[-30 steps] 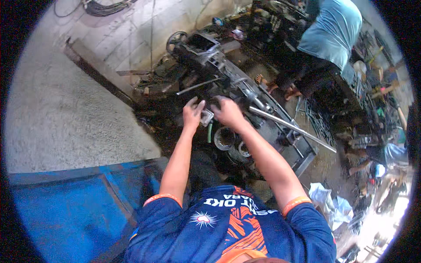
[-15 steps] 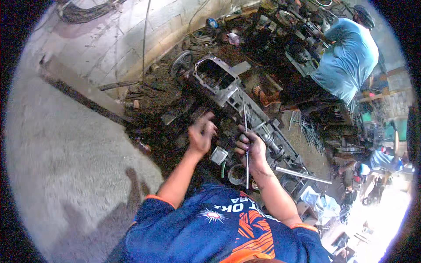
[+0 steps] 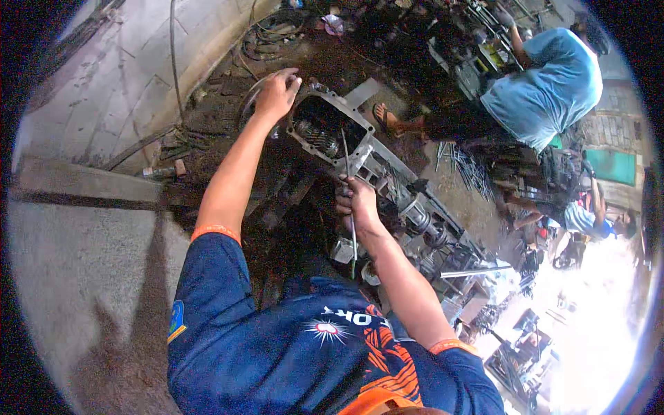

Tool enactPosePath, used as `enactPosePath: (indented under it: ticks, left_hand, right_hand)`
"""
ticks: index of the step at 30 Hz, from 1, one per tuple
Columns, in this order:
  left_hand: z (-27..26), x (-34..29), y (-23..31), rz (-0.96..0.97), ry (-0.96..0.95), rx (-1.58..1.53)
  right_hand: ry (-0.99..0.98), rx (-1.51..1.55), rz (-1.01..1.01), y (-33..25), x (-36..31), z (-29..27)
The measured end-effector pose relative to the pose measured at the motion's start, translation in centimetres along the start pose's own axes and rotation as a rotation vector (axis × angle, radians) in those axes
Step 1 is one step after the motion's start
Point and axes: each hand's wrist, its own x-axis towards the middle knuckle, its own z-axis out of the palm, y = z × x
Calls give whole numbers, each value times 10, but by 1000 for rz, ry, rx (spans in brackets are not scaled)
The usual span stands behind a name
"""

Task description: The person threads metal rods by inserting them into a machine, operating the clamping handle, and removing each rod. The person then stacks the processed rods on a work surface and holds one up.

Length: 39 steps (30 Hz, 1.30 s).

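Observation:
My right hand [image 3: 357,202] is closed around a long thin metal rod [image 3: 347,153]. The rod's far end reaches over the open-topped metal gear housing [image 3: 357,126], and its near end points back toward my shirt. Inside the housing, dark gears [image 3: 321,140] show. My left hand [image 3: 278,98] is stretched out at the housing's far left corner, fingers extended and thumb apart. It lies over a round wheel [image 3: 250,104] beside the housing; whether it touches the wheel is unclear. A long machine frame with a shaft [image 3: 417,218] runs from the housing toward the lower right.
A bright metal bar [image 3: 477,271] sticks out at the machine's right. Several thin rods [image 3: 465,169] lie on the floor beyond. A co-worker in a light blue shirt [image 3: 546,86] bends over other machinery at the upper right. A block wall [image 3: 138,76] and a low ledge [image 3: 83,185] stand left.
My left hand has moved up and away, from beside the machine to the wheel by the housing. My right hand has carried the rod forward, its tip now over the housing opening. The view has shifted.

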Motion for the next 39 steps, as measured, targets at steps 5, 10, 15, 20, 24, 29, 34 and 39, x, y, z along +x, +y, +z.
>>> enactPosePath:
  ticks: [5,10,15,20,24,29,34,39]
  left_hand:
    - [3,13,-20,83,-96,66]
    - [-6,35,-42,88,-184,97]
    - [1,43,-51,84,-279,181]
    - [7,39,-58,70,-418,236]
    - [6,38,-66,87,-464,269]
    - [-3,36,-69,213,-379,329]
    - [-15,37,-65,142,-423,294]
    - [-18,31,-62,111,-426,305]
  right_hand:
    - [53,-48,-127,-2,-4,-17]
    - [175,-1147,-429,-40,-21,-62]
    - [254,-1903,-476,-92,-54,-52]
    - [244,-2026,-689,-121,-56,-9]
    - [161,-2082,-572,-135,-56,6]
    - [178,-2113,-620,-140,-56,11]
    - [146,-2147,-653,-144,-54,14]
    - [123,-2155,-660,-155,-50,23]
